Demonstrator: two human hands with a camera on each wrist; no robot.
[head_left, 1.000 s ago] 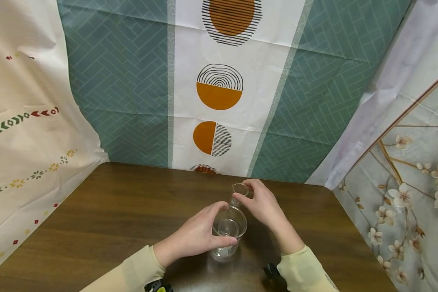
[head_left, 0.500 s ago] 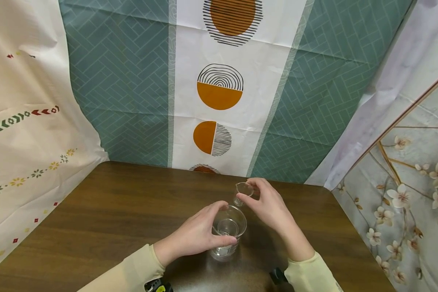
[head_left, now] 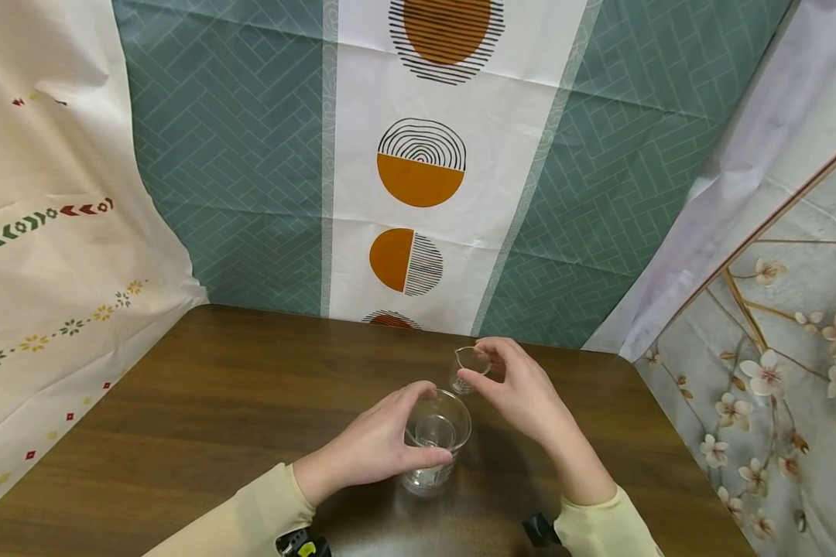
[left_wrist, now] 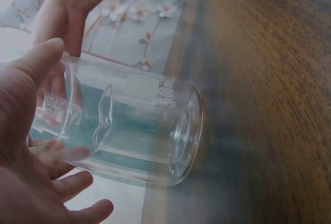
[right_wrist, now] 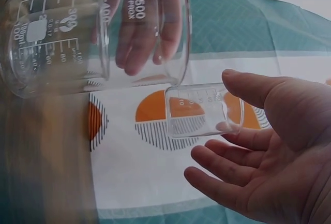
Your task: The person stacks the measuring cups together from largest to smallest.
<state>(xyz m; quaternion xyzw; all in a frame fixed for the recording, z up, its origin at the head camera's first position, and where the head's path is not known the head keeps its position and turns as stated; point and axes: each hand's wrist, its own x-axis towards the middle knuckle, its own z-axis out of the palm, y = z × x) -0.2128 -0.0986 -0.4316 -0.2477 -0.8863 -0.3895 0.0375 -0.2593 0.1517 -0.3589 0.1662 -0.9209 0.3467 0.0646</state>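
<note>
My left hand [head_left: 372,445] curls its thumb and fingers round the upper part of a large clear glass beaker [left_wrist: 178,87] standing on the table. Inside that beaker sits a smaller 100 ml beaker [right_wrist: 39,53], its rim visible through the wall in the left wrist view. A still smaller glass beaker [right_wrist: 199,110] is pinched near its rim between the thumb and fingers of my right hand [head_left: 525,394]. It is held just behind and to the right of the large beaker, apart from it in the head view, its spout pointing left.
Dark brown wooden table [head_left: 251,387] lies under both hands. A green and white patterned cloth [head_left: 265,178] hangs along its back edge. Floral cloth [head_left: 766,433] hangs on the right, cream cloth [head_left: 63,271] on the left.
My right hand has moved slightly to the right, carrying the smallest beaker away from the large beaker's rim. The left hand and large beaker have stayed in place.
</note>
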